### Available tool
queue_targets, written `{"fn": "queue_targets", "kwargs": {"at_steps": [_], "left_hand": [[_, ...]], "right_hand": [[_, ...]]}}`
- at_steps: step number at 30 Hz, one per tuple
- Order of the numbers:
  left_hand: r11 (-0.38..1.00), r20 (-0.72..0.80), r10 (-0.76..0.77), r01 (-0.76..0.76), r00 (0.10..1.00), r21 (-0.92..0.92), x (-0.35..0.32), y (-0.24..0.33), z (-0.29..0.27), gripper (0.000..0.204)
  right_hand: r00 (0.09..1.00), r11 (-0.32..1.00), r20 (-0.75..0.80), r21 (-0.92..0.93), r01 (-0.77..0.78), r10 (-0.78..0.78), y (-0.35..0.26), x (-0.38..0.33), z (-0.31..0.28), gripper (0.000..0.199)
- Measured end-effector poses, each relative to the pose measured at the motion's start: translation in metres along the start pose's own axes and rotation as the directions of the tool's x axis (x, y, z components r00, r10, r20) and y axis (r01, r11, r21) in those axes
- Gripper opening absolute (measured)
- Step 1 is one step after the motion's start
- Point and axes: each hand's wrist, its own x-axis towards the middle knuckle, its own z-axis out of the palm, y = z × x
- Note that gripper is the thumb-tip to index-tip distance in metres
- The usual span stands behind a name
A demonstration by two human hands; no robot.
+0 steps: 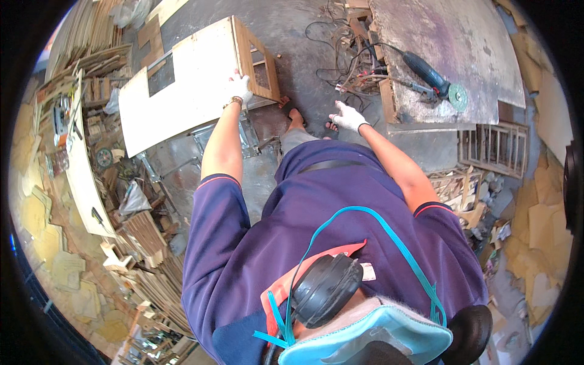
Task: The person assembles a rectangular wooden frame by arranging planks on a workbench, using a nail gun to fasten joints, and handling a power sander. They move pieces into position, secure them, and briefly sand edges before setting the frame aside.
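My left hand, in a white glove with bare fingertips, rests on the right end of a white-topped wooden box. Its fingers lie stretched over the panel, near the edge where the plywood end begins. That end has a cut-out opening, and the white top has a rectangular notch. My right hand, gloved the same way, hangs in the air between the box and the workbench, holding nothing. Its fingers are apart and point left. Under the box, a metal-framed stand shows in part.
To the right, an angle grinder with a green disc lies on a worn workbench. Tangled cables and wood scraps crowd its left side. A slatted wooden frame stands below. Stacked wood strips and a long white board are at left.
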Motion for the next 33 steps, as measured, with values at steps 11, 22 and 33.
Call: {"fn": "queue_targets", "kwargs": {"at_steps": [11,22,33], "left_hand": [[0.995,0.065,0.002,-0.008,0.998,0.095,-0.003,0.016,-0.021,0.073],[0.988,-0.036,-0.104,0.108,0.994,0.111,-0.052,0.044,-0.056,0.087],[0.976,-0.070,-0.149,0.135,0.986,-0.173,-0.053,0.054,-0.054,0.088]], "right_hand": [[0.980,0.941,0.071,-0.275,0.198,-0.185,0.026,0.014,0.005,0.065],[0.936,0.916,0.138,-0.203,0.347,-0.324,-0.106,0.079,0.024,0.055],[0.971,0.923,-0.068,0.303,0.238,-0.228,-0.214,0.265,0.065,0.055]]}}
